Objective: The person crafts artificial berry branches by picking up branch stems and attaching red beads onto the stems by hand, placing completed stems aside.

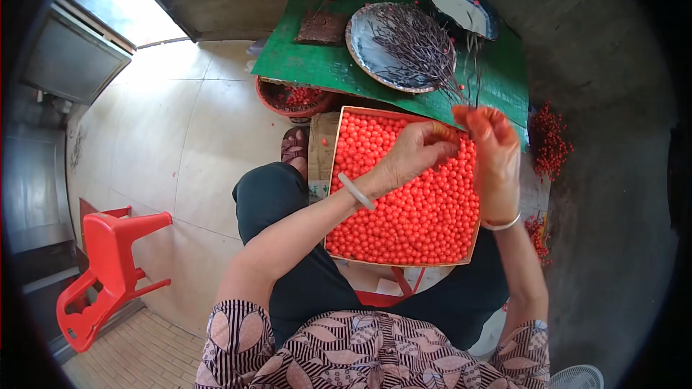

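A shallow box (473, 245) full of small round red berries (404, 216) rests across my lap. My left hand (414, 155) is over the berries at the box's far right part, its fingers and thumb drawn together; what they hold, if anything, is hidden. Beside it my right hand (496, 140) is closed, with reddened fingertips, on a thin dark twig (473, 72) that points up and away from me. Past the hands, a bundle of bare dark twigs (418, 43) lies on a round white plate (358, 47).
A green-covered table (288, 65) bears a dark-rimmed dish of white stuff (465, 11) and a brown block (321, 28). Under its edge stands a red basin (292, 109). Red berry sprays (549, 144) are at right. A red plastic stool (108, 252) is on the left.
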A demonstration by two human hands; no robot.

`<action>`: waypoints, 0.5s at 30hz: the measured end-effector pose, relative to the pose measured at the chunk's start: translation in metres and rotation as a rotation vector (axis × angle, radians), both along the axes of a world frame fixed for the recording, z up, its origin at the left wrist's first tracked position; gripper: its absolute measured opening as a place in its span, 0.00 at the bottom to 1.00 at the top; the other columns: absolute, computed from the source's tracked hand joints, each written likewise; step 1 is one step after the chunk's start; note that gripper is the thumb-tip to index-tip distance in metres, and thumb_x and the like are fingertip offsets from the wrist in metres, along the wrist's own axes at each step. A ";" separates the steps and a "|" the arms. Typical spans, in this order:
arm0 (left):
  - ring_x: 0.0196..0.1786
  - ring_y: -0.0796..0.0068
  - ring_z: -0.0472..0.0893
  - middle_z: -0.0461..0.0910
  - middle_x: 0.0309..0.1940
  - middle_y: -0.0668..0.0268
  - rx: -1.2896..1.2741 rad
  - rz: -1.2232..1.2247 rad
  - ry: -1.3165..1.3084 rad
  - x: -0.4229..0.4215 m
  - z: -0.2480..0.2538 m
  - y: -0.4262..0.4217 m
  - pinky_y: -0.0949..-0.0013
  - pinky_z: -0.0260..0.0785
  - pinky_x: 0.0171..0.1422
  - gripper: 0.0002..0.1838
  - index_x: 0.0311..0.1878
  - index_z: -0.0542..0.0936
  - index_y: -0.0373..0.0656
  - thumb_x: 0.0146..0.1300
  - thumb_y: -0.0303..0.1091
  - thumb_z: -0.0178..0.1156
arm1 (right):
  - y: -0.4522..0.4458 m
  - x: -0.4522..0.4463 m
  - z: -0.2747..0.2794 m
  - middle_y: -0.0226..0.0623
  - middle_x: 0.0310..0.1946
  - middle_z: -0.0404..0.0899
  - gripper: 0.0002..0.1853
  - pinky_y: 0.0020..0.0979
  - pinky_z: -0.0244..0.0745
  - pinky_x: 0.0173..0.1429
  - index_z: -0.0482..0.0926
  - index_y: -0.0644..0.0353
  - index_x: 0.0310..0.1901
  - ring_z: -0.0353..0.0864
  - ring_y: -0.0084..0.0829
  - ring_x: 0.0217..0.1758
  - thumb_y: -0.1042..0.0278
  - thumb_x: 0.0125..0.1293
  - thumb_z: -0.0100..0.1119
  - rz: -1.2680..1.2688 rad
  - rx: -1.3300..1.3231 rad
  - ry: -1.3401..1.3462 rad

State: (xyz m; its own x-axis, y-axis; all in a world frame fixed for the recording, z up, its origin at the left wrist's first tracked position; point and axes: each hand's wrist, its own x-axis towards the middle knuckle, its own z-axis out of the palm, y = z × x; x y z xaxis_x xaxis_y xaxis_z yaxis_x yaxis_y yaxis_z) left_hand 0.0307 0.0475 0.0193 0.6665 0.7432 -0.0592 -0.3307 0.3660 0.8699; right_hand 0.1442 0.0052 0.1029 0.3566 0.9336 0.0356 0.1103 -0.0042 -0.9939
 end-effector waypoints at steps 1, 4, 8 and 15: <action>0.29 0.83 0.75 0.78 0.28 0.67 0.002 -0.016 0.010 -0.002 0.002 -0.005 0.79 0.68 0.32 0.09 0.39 0.78 0.34 0.57 0.28 0.57 | -0.008 -0.003 -0.011 0.35 0.35 0.79 0.12 0.20 0.68 0.33 0.75 0.65 0.36 0.74 0.18 0.32 0.63 0.62 0.54 -0.008 0.000 0.089; 0.27 0.83 0.75 0.79 0.27 0.67 -0.053 -0.026 0.036 -0.002 0.006 -0.027 0.79 0.68 0.31 0.07 0.36 0.78 0.34 0.57 0.27 0.56 | -0.034 0.000 -0.041 0.38 0.39 0.79 0.12 0.20 0.69 0.38 0.74 0.65 0.38 0.75 0.21 0.36 0.62 0.64 0.53 -0.025 -0.018 0.283; 0.27 0.84 0.74 0.78 0.26 0.68 0.058 0.010 0.108 -0.001 -0.009 -0.046 0.80 0.66 0.30 0.06 0.35 0.78 0.33 0.58 0.25 0.55 | -0.055 0.010 -0.056 0.40 0.43 0.77 0.21 0.26 0.69 0.48 0.73 0.67 0.43 0.75 0.25 0.45 0.53 0.64 0.52 0.093 -0.056 0.368; 0.27 0.88 0.71 0.75 0.24 0.71 0.061 -0.057 0.303 0.001 -0.009 -0.075 0.81 0.64 0.30 0.03 0.35 0.77 0.34 0.58 0.22 0.55 | -0.057 0.053 -0.048 0.43 0.54 0.68 0.34 0.34 0.62 0.61 0.64 0.70 0.57 0.66 0.33 0.60 0.44 0.63 0.47 0.250 0.132 0.646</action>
State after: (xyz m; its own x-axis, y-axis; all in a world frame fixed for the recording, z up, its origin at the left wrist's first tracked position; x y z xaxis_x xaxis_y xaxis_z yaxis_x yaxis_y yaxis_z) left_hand 0.0316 -0.0280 0.0103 0.6662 0.7132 -0.2180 -0.0336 0.3207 0.9466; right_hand 0.1976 -0.0519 0.0548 0.1201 0.9927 0.0074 -0.5201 0.0693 -0.8513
